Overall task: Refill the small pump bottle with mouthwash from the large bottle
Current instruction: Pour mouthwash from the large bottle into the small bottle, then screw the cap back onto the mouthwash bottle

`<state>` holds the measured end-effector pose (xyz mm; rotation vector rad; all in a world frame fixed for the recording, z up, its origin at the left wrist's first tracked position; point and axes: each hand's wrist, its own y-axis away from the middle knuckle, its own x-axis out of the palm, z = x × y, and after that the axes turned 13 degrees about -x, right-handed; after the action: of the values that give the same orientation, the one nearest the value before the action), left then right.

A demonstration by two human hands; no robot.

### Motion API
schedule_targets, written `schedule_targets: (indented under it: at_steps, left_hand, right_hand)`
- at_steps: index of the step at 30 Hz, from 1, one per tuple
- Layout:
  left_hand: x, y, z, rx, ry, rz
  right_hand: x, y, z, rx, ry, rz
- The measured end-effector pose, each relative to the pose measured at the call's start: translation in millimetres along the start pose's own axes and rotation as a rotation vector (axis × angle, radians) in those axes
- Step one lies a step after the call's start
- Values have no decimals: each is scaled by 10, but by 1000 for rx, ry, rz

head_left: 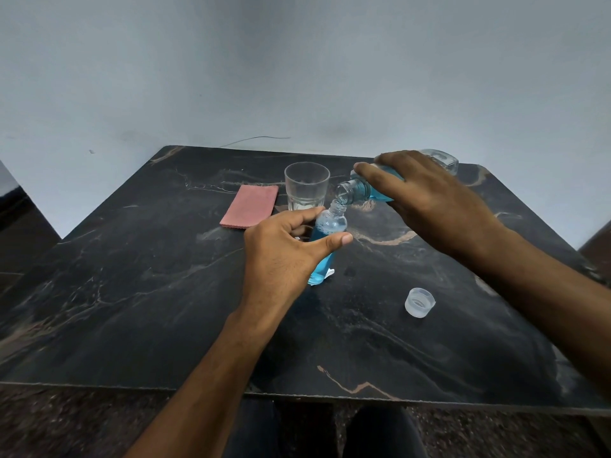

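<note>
Dark marble-patterned board (pixel 132 292), veined in pale lines, is set against a plain blue-grey wall (pixel 297 61), and every object of the task is laid out on it.

The pouring step is in hand. The small pump bottle (pixel 325 246) is stood upright near the middle of the surface, its pump removed and its neck open, and it is steadied by the left hand (pixel 281 256), whose thumb and fingers are curled round its sides. The large bottle (pixel 363 190) is gripped by the right hand (pixel 426 193) and is tipped nearly level, its mouth held just above and beside the small neck. Blue mouthwash is seen through most of the small body, with bubbles near the shoulder — the fill is judged to be well advanced. Whether a stream is passing at this instant cannot be told for certain, as the liquid at the two mouths is clear and small in view.

The next move is judged to call for a gentle righting of the large bottle before the level reaches the neck, with the small bottle kept firmly braced so that no spill is made.

Behind the small bottle a clear glass (pixel 306 186) is stood, and just left of it a pink cloth (pixel 250 206) is laid flat. A translucent cap (pixel 420 302) is rested, open side up, well apart on the right — presumably that of the large bottle.
</note>
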<state>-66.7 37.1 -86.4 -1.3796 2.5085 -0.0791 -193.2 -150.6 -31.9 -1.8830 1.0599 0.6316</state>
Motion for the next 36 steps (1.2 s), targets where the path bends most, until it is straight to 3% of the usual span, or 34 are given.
schedule_targets:
  at_steps: [9, 15, 20, 27, 36]
  left_hand:
    - [25, -2, 32, 0, 17, -3]
    - [52, -14, 49, 6, 61, -31]
    - [70, -14, 51, -16, 160, -12]
    - [61, 4, 41, -79, 301, 87]
    - [32, -13, 58, -91, 306, 104]
  right_hand:
    - [-19, 2, 26, 29, -28, 16]
    - [-72, -13, 143, 137, -190, -5]
    - [-86, -49, 225, 212, -298, -79]
    - [7, -15, 219, 481, -425, -214]
    - [27, -39, 277, 560, -512, -265]
